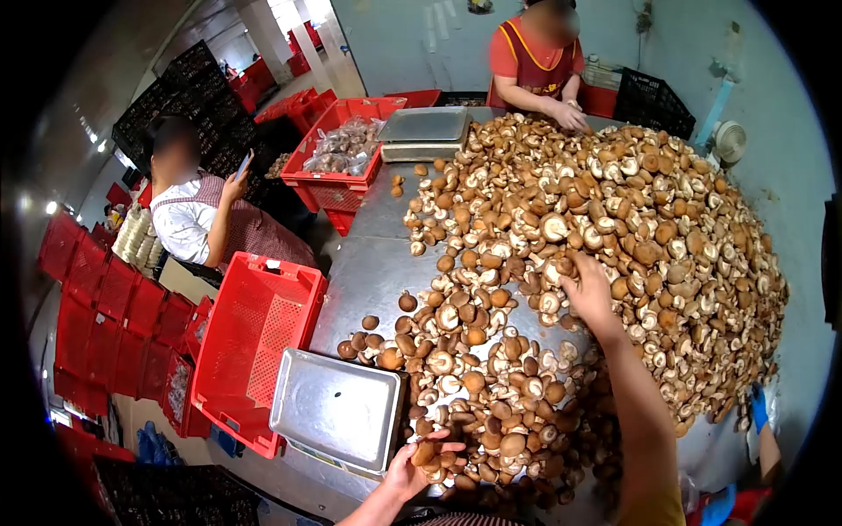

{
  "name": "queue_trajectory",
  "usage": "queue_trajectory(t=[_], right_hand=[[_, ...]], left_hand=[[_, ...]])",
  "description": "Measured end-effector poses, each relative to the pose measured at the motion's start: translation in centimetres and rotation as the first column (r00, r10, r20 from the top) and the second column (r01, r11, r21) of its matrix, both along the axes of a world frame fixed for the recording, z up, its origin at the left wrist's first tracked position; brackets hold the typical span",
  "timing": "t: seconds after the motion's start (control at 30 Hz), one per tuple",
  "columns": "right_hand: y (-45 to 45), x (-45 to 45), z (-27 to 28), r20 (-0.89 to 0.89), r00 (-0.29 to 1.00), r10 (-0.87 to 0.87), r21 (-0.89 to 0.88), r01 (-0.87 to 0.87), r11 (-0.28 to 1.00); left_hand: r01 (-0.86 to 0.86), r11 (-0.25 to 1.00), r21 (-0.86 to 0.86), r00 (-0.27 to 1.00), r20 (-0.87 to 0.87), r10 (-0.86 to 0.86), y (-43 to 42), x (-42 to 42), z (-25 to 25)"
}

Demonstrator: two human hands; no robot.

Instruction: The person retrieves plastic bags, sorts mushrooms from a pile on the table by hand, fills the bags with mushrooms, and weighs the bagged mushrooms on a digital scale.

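A large heap of brown-capped shiitake mushrooms (pixel 649 219) with pale stems covers the right side of the metal table (pixel 364 254). My left hand (pixel 408 473), palm up near the front edge, has its fingers curled around mushrooms (pixel 427 453). Farther out, my right hand (pixel 589 289) reaches onto the heap, thumb and fingers around a mushroom (pixel 554 269); some of its fingertips are hidden. Close by my left hand stands a weighing scale (pixel 336 408) with a bare steel pan. A looser spread of mushrooms (pixel 513 443) lies between my two arms.
A red crate (pixel 254 337) stands left of the scale. At the back are another scale (pixel 425 124) and a red crate of bagged mushrooms (pixel 307 180). One person (pixel 544 66) works across the table; another (pixel 206 206) holds a phone at left. A blue-gloved hand (pixel 759 408) shows at right.
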State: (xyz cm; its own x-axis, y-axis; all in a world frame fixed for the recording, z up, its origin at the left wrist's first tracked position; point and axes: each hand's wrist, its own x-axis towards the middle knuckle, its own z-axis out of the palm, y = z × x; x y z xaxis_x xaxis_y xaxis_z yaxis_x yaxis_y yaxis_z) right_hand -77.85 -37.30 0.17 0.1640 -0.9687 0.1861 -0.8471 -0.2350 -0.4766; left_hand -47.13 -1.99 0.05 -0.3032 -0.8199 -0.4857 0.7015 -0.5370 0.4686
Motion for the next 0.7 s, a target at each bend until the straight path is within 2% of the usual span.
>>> queue_trajectory(t=[0.03,0.1,0.17,0.2,0.23,0.27,0.3,0.33,0.4,0.43,0.5,0.57,0.6,0.63,0.67,0.7], right_hand=[[-1.3,0.1,-0.6,-0.064,0.995,-0.082,-0.008,0.082,0.997],[-2.6,2.0,-6.4,-0.321,0.911,-0.257,-0.082,0.244,0.966],[-0.9,5.2,-3.7,-0.49,0.864,-0.115,0.191,0.236,0.953],[0.9,6.7,0.7,-0.225,0.968,-0.112,0.511,0.215,0.832],[1.5,7.1,-3.5,-0.045,0.995,0.09,0.419,-0.062,0.906],[3.4,8.1,-4.2,-0.272,0.926,0.261,0.436,-0.123,0.892],[6.7,8.8,-6.6,-0.428,0.857,0.288,0.194,-0.224,0.955],[9.0,9.8,-4.8,-0.255,0.9,0.352,0.378,-0.242,0.893],[12.9,9.9,-5.4,-0.145,0.895,0.421,0.309,-0.363,0.879],[14.8,9.6,-4.6,-0.142,0.873,0.466,0.332,-0.402,0.853],[17.4,9.0,-3.4,0.007,0.812,0.584,0.421,-0.532,0.735],[17.9,7.3,-2.6,0.142,0.767,0.626,0.445,-0.614,0.652],[17.4,6.6,-3.6,0.217,0.776,0.592,0.261,-0.63,0.731],[15.6,5.8,0.1,0.28,0.808,0.518,0.312,-0.587,0.747],[14.2,5.0,0.2,0.301,0.886,0.354,0.278,-0.437,0.856],[12.3,4.2,1.1,0.277,0.942,0.192,0.342,-0.283,0.896]], left_hand=[[-0.005,1.0,-0.006,1.0,-0.004,0.005,0.2,-0.1,-0.1],[-0.01,1.0,-0.003,1.0,0.006,0.01,0.1,-0.3,-0.2],[-0.02,1.0,-0.012,1.0,0.023,0.021,-0.3,-0.7,0.2],[-0.027,1.0,0.002,0.999,0.019,0.027,-0.4,-0.8,0.2],[-0.012,1.0,0.002,1.0,0.015,0.012,-0.6,-1.0,0.2],[-0.003,1.0,-0.003,1.0,0.007,0.003,-0.8,-1.2,0.2],[0.003,1.0,-0.009,1.0,0.002,-0.003,-1.0,-1.3,0.2],[0.019,1.0,-0.024,1.0,-0.003,-0.019,-1.2,-1.5,0.4],[0.047,0.999,-0.027,0.999,0.027,-0.047,-1.5,-1.6,0.6],[0.066,0.997,-0.033,0.996,0.059,-0.064,-1.5,-1.6,0.7],[0.072,0.997,-0.04,0.996,0.06,-0.069,-1.4,-1.4,0.7],[0.057,0.998,-0.018,0.997,0.054,-0.056,-1.2,-1.4,0.4],[0.061,0.997,-0.037,0.997,0.059,-0.059,-1.1,-1.4,0.4],[0.059,0.998,-0.029,0.997,0.057,-0.057,-1.0,-1.4,0.5],[0.064,0.998,-0.025,0.997,0.055,-0.063,-0.8,-1.4,0.6],[0.068,0.997,-0.021,0.996,0.054,-0.067,-0.6,-1.4,0.8]])
